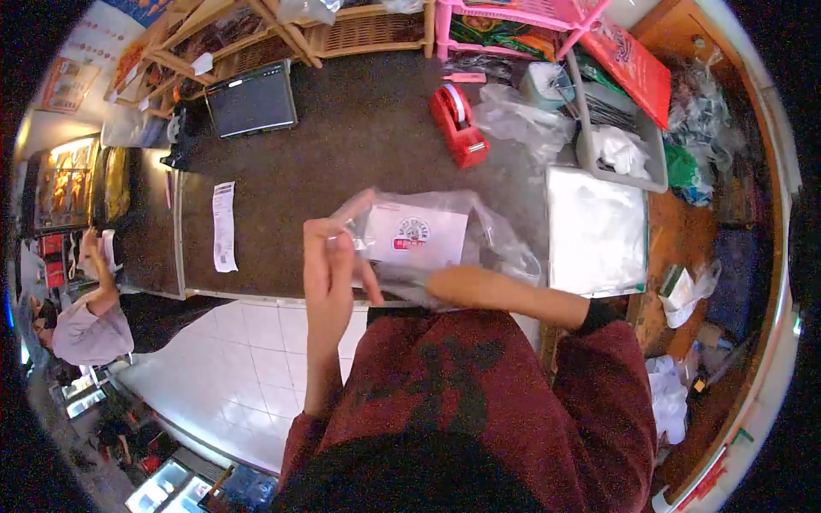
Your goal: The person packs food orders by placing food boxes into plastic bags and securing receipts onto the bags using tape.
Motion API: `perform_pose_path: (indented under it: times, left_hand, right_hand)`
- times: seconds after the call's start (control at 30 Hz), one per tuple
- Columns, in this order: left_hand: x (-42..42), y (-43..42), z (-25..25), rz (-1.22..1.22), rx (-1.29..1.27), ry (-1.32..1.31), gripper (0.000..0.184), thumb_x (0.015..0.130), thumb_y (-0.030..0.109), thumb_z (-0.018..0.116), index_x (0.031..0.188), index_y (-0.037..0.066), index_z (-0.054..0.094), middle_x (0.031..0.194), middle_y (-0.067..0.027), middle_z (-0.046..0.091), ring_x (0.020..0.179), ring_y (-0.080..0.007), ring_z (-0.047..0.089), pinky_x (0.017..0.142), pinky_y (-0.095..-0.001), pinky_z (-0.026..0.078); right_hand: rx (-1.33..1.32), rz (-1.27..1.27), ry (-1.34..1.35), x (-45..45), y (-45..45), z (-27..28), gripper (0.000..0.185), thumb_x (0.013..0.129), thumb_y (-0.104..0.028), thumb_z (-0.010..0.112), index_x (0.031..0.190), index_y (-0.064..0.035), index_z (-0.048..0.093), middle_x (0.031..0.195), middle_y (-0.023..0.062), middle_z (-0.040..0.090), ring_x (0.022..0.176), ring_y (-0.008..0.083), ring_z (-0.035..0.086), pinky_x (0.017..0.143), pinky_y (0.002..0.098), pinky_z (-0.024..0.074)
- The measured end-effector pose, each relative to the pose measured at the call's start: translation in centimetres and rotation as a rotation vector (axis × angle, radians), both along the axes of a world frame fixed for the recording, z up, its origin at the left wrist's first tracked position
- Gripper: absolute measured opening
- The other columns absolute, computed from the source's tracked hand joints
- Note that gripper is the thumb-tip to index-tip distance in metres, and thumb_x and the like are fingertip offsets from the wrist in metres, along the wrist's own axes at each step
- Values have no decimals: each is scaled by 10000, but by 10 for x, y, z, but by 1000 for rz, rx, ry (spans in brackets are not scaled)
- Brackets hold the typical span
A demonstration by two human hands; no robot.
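Note:
A clear plastic bag [505, 235] lies at the counter's front edge, just in front of me. Inside or beneath its film shows a white paper or box face [440, 231] printed with a round black logo and a red label. My left hand [329, 261] pinches the bag's left end between thumb and fingers. From the right, my right hand [449, 284] reaches to the bag's lower side; its fingers are hidden by the plastic and blur. A printed receipt [223, 227] rests on the counter to the left of the bag.
Behind the bag stands a red tape dispenser [459, 128]. A stack of clear plastic bags [597, 231] and a grey basket [623, 175] are at the right. A black tablet [253, 101] lies back left. Another person [92, 329] stands at the far left.

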State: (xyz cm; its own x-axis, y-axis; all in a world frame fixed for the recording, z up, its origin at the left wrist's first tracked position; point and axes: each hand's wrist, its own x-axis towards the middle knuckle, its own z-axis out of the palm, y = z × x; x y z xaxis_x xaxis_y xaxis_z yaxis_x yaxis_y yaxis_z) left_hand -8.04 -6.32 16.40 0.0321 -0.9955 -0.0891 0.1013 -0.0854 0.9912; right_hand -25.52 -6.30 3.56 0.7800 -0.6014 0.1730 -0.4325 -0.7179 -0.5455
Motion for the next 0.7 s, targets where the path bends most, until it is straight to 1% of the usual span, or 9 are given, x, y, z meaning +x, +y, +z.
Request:
perform_pose_path:
  times: [0.07, 0.13, 0.17, 0.33, 0.37, 0.47, 0.5, 0.6, 0.7]
  left_hand:
    - [3, 2, -1, -38, -36, -98, 131, 921, 148, 345, 995, 41, 346, 1110, -169, 531, 388, -122, 500, 339, -211, 377]
    - [12, 3, 8, -12, -9, -166, 131, 914, 145, 385, 985, 35, 398, 949, -126, 604, 416, -117, 529, 368, -201, 369]
    - [18, 2, 12, 5, -26, -331, 128, 908, 146, 408, 961, 32, 434, 870, -104, 616, 448, -116, 550, 395, -202, 379]
    - [24, -9, 37, 72, -208, -814, 95, 829, 121, 564, 823, 26, 570, 716, -85, 607, 573, -128, 590, 513, -225, 431]
    - [20, -10, 42, 92, -308, -917, 77, 788, 99, 607, 796, 25, 588, 714, -85, 598, 584, -141, 581, 514, -229, 436]
    - [27, -8, 26, -35, -399, -980, 153, 768, 77, 630, 904, 18, 591, 839, -96, 625, 779, -165, 606, 641, -260, 470]
    - [45, -9, -4, -42, -637, -873, 549, 599, 227, 775, 1015, -2, 501, 1011, -134, 557, 903, -248, 543, 754, -350, 445]
    - [41, -9, -59, -118, -533, -837, 912, 463, 361, 814, 1168, 9, 355, 1148, -159, 442, 1041, -270, 455, 886, -394, 366]
    - [4, -25, -134, -335, -297, -554, 1099, 456, 429, 798, 1295, 24, 216, 1259, -189, 353, 1140, -295, 389, 982, -406, 296]
  right_hand:
    - [298, 222, 501, -25, -7, 32, 229, 804, -178, 481, 703, -14, 606, 644, 161, 597, 559, 322, 587, 566, 438, 488]
    - [13, 39, 590, -56, -14, 91, 341, 833, -305, 477, 675, -33, 610, 619, 132, 591, 524, 301, 575, 477, 402, 447]
    - [71, -26, 746, -71, -22, 127, 202, 777, -217, 529, 674, -75, 628, 548, 91, 565, 495, 275, 575, 460, 402, 451]
    - [-130, -14, 576, -96, -30, 216, 146, 746, -188, 566, 804, -63, 615, 836, 105, 547, 881, 252, 538, 748, 386, 442]
    - [-339, 21, 520, -94, -28, 216, 169, 734, -163, 573, 863, -62, 614, 923, 116, 525, 966, 261, 497, 843, 387, 420]
    - [-130, -132, 251, -108, -20, 189, 291, 638, -93, 678, 913, -32, 604, 1010, 120, 449, 1073, 284, 438, 939, 384, 357]
    - [63, -255, 216, -114, -16, 188, 675, 590, -156, 726, 1190, -16, 448, 1173, 158, 399, 1131, 313, 383, 1005, 395, 281]
    - [260, -539, -122, -147, -18, 129, 985, 481, -192, 804, 1301, -33, 282, 1306, 164, 289, 1201, 328, 304, 1025, 398, 231]
    - [313, -541, -29, -132, -13, 5, 961, 538, -262, 786, 1296, 2, 256, 1298, 179, 309, 1218, 298, 295, 1003, 386, 249]
